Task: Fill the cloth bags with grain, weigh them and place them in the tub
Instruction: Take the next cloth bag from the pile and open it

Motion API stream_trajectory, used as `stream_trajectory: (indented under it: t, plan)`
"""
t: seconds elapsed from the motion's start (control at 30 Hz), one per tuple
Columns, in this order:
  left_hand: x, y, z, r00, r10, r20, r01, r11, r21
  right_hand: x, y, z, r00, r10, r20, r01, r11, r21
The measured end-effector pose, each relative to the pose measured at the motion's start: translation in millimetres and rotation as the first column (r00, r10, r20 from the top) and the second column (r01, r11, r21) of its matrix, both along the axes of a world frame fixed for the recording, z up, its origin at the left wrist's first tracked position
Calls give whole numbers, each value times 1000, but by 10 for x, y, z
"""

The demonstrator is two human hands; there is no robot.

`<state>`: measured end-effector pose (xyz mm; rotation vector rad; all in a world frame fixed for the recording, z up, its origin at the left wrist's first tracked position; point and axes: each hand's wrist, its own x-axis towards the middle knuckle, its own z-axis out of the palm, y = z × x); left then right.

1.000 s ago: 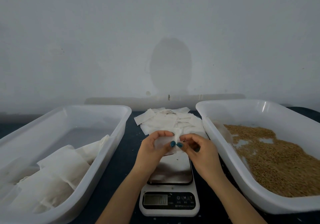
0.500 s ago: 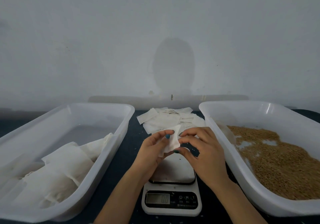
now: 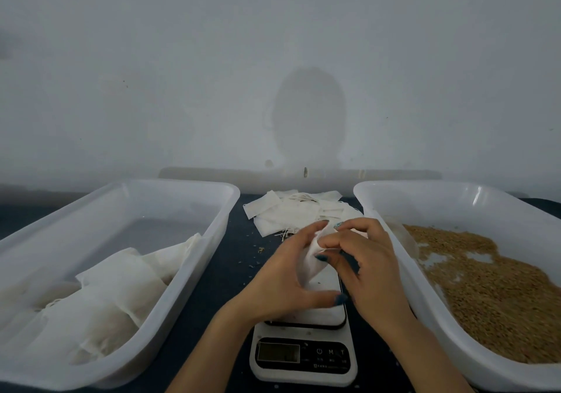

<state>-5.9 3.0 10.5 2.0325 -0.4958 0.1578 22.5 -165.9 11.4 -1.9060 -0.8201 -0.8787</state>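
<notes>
The scale (image 3: pixel 303 353) sits nearest on the dark surface (image 3: pixel 230 271). Above it, the left hand (image 3: pixel 282 274) and right hand (image 3: pixel 367 268) pinch one bag (image 3: pixel 311 263), hiding most of its plate. The left tub (image 3: pixel 127 183) holds filled bags (image 3: pixel 115 286); the right tub (image 3: pixel 455 184) holds grain (image 3: pixel 491 286). Empty bags (image 3: pixel 288 213) lie beyond.

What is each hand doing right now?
Left hand: holds the cloth bag.
Right hand: pinches the same cloth bag.

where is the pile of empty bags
Head view: the pile of flat white cloth bags lies centre-back, between the left translucent plastic tub and the right grain-filled tub, beyond the white digital scale.
</notes>
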Motion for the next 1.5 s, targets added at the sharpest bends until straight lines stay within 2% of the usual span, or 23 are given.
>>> stream_trajectory:
  t: [0.23,0.33,0.47,0.73,0.97,1.03,1.13,1.2,1.23,1.3,1.37,1.5]
  plan:
    - [56,34,-72,995,98,13,-98,995,-24,-112,24,80,999,33,-16,-34,996,-79]
    - [63,30,-80,995,99,10,-98,994,-38,-128,31,103,999,32,34,-27,991,-133]
    - [67,1,-73,994,110,28,-109,994,-30,-121,31,113,998,43,52,-37,993,-111]
    - [137,27,-128,971,224,87,-225,974,4,-102,41,80,988,-9,157,37,984,-176]
    - [123,49,-146,963,249,107,-239,966,-96,-276,92,366,995,-86,-47,81,991,-108]
    - [134,63,-154,959,272,78,-265,960,-88,-203,-10,562,983,-164,-79,146,969,-199]
    - [134,69,-150,956,291,23,-288,954,-82,77,-346,832,934,-260,-246,151,909,-388]
    - [133,64,-140,956,293,10,-291,953,-85,302,-623,942,817,-432,-381,176,818,-548]
    - [135,58,-142,957,291,11,-289,954,-83,396,-746,945,732,-541,-415,164,730,-663]
    - [132,51,-137,956,292,9,-290,953,-85,513,-917,873,581,-710,-397,38,511,-859]
    - [130,46,-130,956,292,-3,-291,952,-93,533,-984,718,489,-784,-382,-130,368,-921]
    - [137,47,-133,954,298,-5,-298,951,-88,461,-979,496,471,-788,-398,-244,317,-917]
